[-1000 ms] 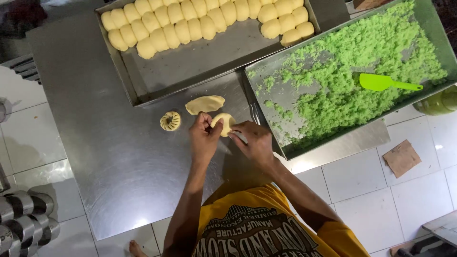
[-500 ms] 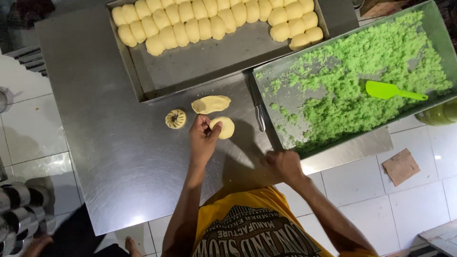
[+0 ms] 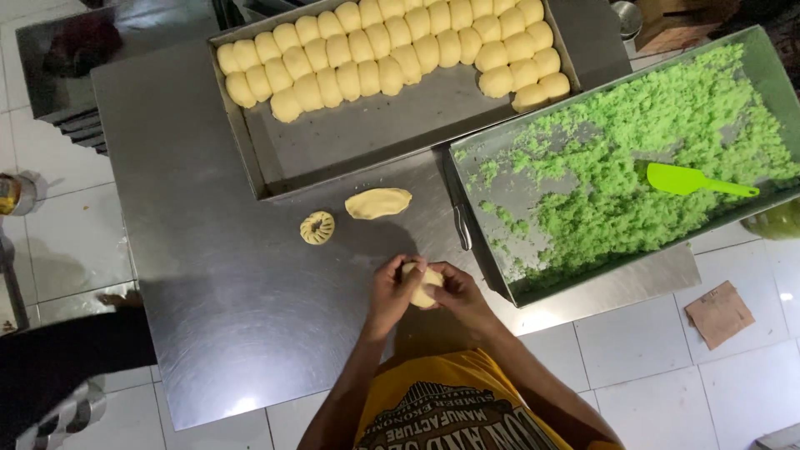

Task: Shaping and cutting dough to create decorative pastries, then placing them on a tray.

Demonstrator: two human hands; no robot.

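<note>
Altogether 2 hands [image 3: 392, 293] [image 3: 457, 296], 1 dough piece [image 3: 422, 283].

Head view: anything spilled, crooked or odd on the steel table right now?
Nothing spilled. The tray of green filling sits skewed, its near corner overhanging the steel table edge. The green spatula lies in the filling. Both hands, left hand and right hand, cup a dough piece normally.

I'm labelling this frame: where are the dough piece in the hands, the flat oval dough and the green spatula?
dough piece [image 3: 423, 286], head view, its exposed middle between both hands
flat oval dough [image 3: 378, 202], head view, its centre
green spatula [image 3: 677, 178], head view, its blade
</note>
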